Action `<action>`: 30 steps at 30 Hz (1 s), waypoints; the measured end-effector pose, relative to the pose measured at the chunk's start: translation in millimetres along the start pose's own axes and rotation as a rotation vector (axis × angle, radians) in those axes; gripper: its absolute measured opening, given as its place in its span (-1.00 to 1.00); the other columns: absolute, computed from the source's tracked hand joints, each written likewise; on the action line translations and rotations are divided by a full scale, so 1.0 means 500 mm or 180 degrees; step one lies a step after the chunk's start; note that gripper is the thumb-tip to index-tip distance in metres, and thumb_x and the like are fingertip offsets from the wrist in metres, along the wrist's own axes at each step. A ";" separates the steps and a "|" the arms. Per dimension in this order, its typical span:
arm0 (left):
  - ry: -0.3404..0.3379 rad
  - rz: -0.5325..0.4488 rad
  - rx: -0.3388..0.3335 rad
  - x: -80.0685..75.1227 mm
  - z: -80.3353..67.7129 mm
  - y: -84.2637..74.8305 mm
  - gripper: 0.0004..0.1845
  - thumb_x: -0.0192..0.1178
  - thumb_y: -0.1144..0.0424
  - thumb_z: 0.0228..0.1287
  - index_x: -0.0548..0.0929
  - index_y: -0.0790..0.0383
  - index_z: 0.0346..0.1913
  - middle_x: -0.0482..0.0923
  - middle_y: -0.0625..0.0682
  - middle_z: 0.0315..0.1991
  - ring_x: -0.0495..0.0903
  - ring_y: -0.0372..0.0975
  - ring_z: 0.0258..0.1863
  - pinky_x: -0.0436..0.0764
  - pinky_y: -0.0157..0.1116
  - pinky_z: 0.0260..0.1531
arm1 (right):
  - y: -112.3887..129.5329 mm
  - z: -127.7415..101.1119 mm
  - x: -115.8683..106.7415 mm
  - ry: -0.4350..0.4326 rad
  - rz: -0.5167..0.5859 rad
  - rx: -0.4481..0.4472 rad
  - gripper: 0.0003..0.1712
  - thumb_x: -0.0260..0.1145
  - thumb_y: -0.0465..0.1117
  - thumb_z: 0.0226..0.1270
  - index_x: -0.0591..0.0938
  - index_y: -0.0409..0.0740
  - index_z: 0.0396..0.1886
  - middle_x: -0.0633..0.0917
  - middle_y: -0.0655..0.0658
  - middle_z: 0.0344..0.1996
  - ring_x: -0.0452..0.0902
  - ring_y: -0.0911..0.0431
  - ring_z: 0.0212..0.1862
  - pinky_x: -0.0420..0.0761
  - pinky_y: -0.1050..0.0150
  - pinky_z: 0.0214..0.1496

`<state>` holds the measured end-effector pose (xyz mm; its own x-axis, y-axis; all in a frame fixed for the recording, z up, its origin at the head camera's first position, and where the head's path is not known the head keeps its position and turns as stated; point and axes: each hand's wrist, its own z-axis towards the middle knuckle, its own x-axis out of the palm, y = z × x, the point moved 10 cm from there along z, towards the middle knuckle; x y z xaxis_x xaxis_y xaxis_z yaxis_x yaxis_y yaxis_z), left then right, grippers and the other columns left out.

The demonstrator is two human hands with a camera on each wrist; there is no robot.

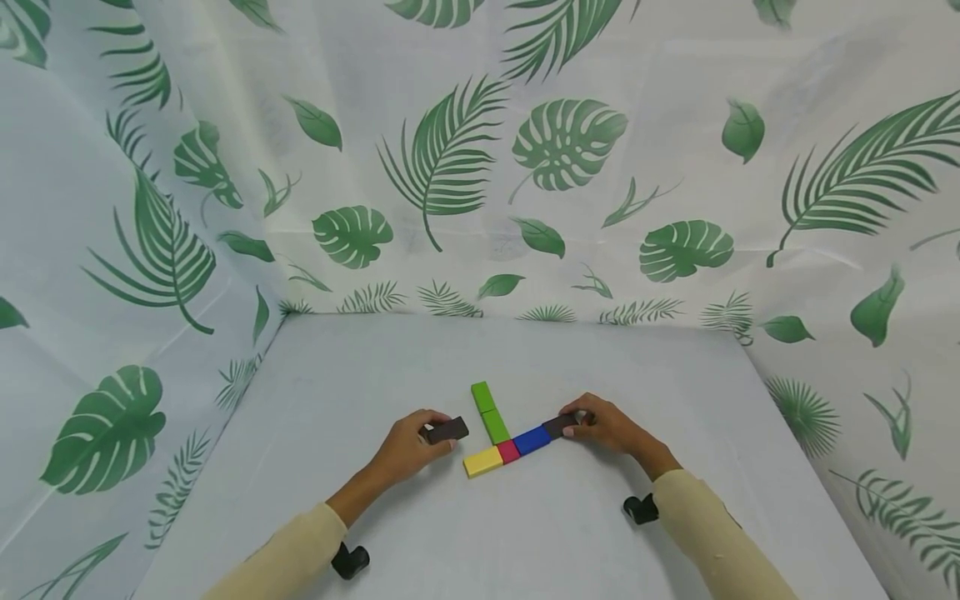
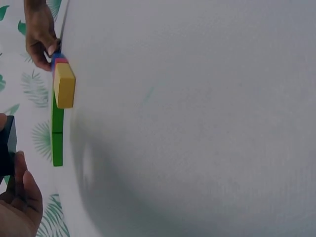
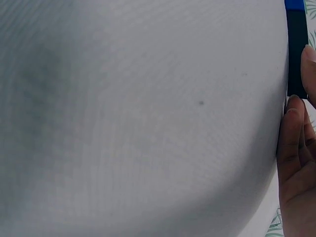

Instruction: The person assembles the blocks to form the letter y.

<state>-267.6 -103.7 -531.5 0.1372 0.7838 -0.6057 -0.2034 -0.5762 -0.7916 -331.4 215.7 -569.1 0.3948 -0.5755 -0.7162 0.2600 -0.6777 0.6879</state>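
A person in cream sleeves is working at a white table (image 1: 375,367) closed in by a curtain (image 1: 450,167) printed with green leaves. The left hand (image 1: 408,446) is pinching a dark brown block (image 1: 447,430) between thumb and curled fingers, holding it just left of the coloured blocks and apart from them; in the left wrist view the same block is showing at the frame's left edge, gripped by the fingers (image 2: 19,197), and whether it is resting on the table or lifted off it cannot be told. The right hand (image 1: 609,425) is curling its fingers round a second dark brown block (image 1: 562,425), which is lying on the table with its near end touching the far end of the blue block (image 1: 532,440); the right wrist view is showing fingertips (image 3: 295,128) pressed against that dark block's side, with a strip of blue just beyond it. The blue block is sitting in a slanted row with a small red block (image 1: 508,451) and a yellow block (image 1: 483,461), all touching end to end, the yellow one nearest the left hand. Two green blocks (image 1: 489,412) are lying end to end in a line running away from the person, the nearer one meeting the row at the red block, so the pieces are forming a T-like shape in the middle of the table. A black wrist camera mount (image 1: 349,560) is showing under the left sleeve and another (image 1: 640,508) under the right.
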 end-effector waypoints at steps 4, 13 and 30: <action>0.0002 0.0027 0.0029 0.002 -0.008 -0.004 -0.62 0.43 0.16 0.21 0.67 0.13 0.08 0.67 -0.02 -0.06 0.56 -0.28 -0.21 0.56 -0.37 -0.26 | 0.000 0.001 0.000 -0.0005 0.0019 -0.0008 -0.59 0.46 -0.07 0.28 0.67 -0.04 0.10 0.60 -0.07 -0.04 0.44 0.10 -0.16 0.43 0.22 -0.11; 0.0006 0.0083 0.0075 0.004 -0.023 -0.007 -0.62 0.43 0.16 0.21 0.68 0.15 0.07 0.68 -0.01 -0.04 0.57 -0.27 -0.17 0.57 -0.35 -0.22 | -0.007 0.002 0.001 -0.0027 -0.0023 0.0012 -0.57 0.46 -0.05 0.28 0.67 -0.03 0.11 0.61 -0.08 -0.01 0.46 0.13 -0.16 0.44 0.25 -0.10; 0.0058 0.0278 0.0175 0.014 -0.044 -0.005 -0.64 0.43 0.26 0.17 0.67 0.20 0.04 0.68 -0.02 -0.07 0.58 -0.29 -0.15 0.61 -0.26 -0.14 | -0.011 0.006 0.005 -0.0021 -0.0028 0.0049 -0.59 0.46 -0.06 0.28 0.67 -0.03 0.10 0.60 -0.06 -0.06 0.44 0.11 -0.16 0.43 0.22 -0.12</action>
<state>-244.9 -102.1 -535.6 0.1340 0.7264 -0.6740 -0.2683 -0.6282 -0.7304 -334.4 216.5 -575.2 0.3868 -0.5724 -0.7231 0.2500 -0.6897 0.6796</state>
